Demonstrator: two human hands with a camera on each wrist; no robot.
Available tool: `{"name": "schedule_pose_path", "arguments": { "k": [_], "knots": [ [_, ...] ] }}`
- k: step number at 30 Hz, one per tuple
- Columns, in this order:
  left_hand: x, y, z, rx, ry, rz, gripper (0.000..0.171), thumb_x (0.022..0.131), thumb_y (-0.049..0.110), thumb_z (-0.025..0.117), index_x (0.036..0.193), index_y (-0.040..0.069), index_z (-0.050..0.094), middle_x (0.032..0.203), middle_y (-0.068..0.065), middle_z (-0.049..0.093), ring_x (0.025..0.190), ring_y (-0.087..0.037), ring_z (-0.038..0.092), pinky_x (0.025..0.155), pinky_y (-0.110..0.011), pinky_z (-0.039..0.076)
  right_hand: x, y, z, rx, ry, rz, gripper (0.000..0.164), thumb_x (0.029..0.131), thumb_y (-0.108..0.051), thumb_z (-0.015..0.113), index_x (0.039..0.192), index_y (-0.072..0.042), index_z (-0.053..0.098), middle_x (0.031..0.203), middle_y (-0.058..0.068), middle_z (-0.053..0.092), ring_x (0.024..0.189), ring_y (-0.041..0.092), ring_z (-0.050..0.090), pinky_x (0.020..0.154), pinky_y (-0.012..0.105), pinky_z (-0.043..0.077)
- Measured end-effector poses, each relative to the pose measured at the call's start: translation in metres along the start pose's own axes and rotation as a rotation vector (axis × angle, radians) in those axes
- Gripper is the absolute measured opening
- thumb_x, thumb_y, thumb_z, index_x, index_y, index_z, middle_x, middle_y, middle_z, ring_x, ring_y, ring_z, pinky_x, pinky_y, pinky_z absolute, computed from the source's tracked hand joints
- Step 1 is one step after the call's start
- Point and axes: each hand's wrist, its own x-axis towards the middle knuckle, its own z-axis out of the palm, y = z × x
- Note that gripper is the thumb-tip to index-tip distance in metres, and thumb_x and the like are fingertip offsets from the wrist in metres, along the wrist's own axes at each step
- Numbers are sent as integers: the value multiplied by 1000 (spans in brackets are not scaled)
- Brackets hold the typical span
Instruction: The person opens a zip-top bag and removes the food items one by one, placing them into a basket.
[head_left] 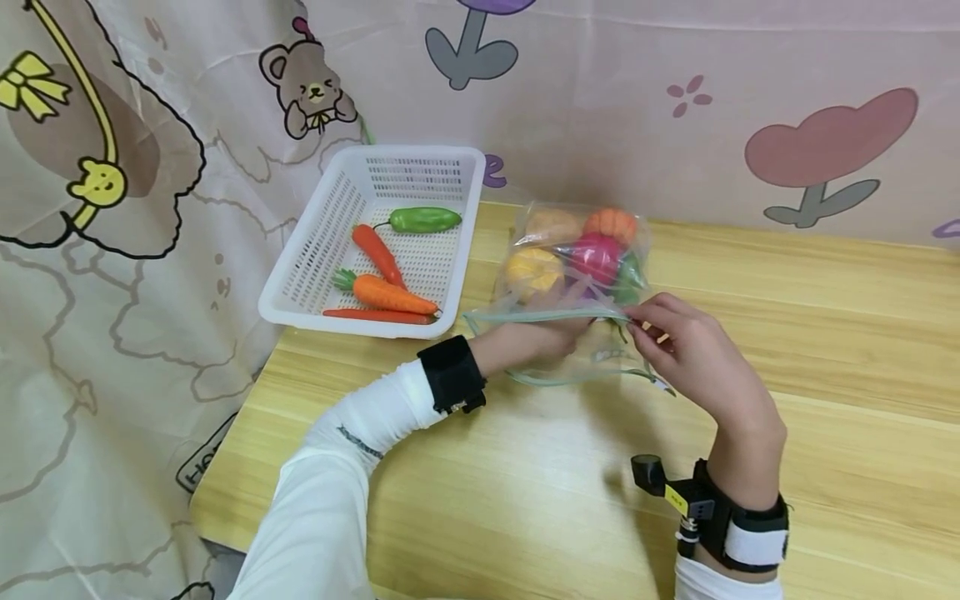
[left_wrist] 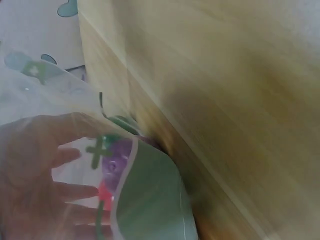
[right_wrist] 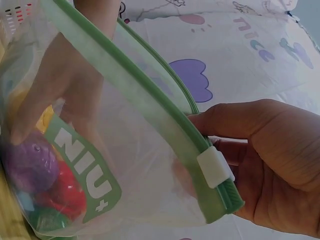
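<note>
A clear zip bag [right_wrist: 145, 165] with a green rim and white slider [right_wrist: 215, 167] lies mouth toward me in the head view. My left hand [head_left: 551, 337] reaches inside it, fingers spread and fairly straight. In the right wrist view, one of its fingertips is right at a round purple vegetable [right_wrist: 32, 162]. My right hand [head_left: 693, 358] pinches the bag's rim near the slider. Also in the bag are a yellow pumpkin [head_left: 535, 271], an orange pumpkin [head_left: 611, 225], a magenta round vegetable [head_left: 596, 257], a green one [head_left: 628, 279] and a tan one [head_left: 553, 225].
Left of the bag stands a white plastic basket [head_left: 360, 327]. It holds a green pepper [head_left: 426, 220], a red pepper [head_left: 378, 254], a carrot [head_left: 393, 293] and a thin red pepper [head_left: 378, 317]. A printed curtain [head_left: 600, 108] hangs behind the wooden table [head_left: 840, 375].
</note>
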Motion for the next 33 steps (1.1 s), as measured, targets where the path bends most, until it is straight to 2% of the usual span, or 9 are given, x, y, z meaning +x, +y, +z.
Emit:
{"name": "schedule_pose_path", "arguments": {
  "k": [2,8,11,13,17,21,24,27,33],
  "knots": [
    [6,0,-1,-112,-50,-53,76,87,27,60,150,28,16,158,-7,7,140,-34,24,103,-46,40,0,-1,1,0,2,-6,20,81,5,64,101,4,68,87,6,61,67,14,59,55,10,41],
    [11,-2,-1,-155,-140,-13,85,85,23,64,151,25,9,158,-9,-3,145,-28,12,117,-41,16,1,-2,1,8,-6,3,19,82,4,63,101,3,68,88,5,61,67,14,59,57,10,42],
    [11,-1,-1,-273,-141,-8,85,86,16,63,151,24,9,158,-12,1,134,-28,38,109,-38,34,1,-3,1,11,-10,8,19,83,4,63,101,3,68,88,5,61,68,14,59,57,11,43],
    [11,0,1,-412,-138,-55,71,93,19,52,151,22,10,158,-9,5,128,-25,44,103,-33,41,1,-3,1,9,-14,11,19,83,4,63,102,3,68,88,5,62,68,15,59,58,12,44],
    [11,0,6,-624,-51,-90,35,101,32,30,127,12,41,132,-6,42,96,-16,54,82,-22,43,1,-3,1,5,-23,16,19,83,3,63,101,3,68,89,5,61,69,15,59,58,16,46],
    [12,-1,9,-459,-5,13,15,99,26,37,92,16,45,91,2,46,77,-13,45,72,-22,35,1,-2,1,2,-26,15,18,83,3,63,101,2,68,88,5,61,69,15,59,57,17,47],
    [13,-1,9,-201,-19,136,4,91,17,48,93,17,45,84,5,43,76,-10,40,71,-21,30,1,-2,1,1,-23,11,18,83,4,63,100,3,68,88,5,61,68,15,58,57,17,46],
    [13,-1,10,-104,1,236,16,83,12,53,98,15,46,81,7,41,72,-9,38,67,-18,26,0,-1,1,3,-24,8,19,83,4,63,100,3,67,88,6,62,68,15,58,56,17,46],
    [5,0,9,-391,-64,306,22,84,15,57,101,10,44,78,6,44,65,-6,38,61,-14,28,1,1,1,1,-21,-6,20,82,5,64,101,3,68,88,6,62,68,14,58,55,16,45]
  ]
}}
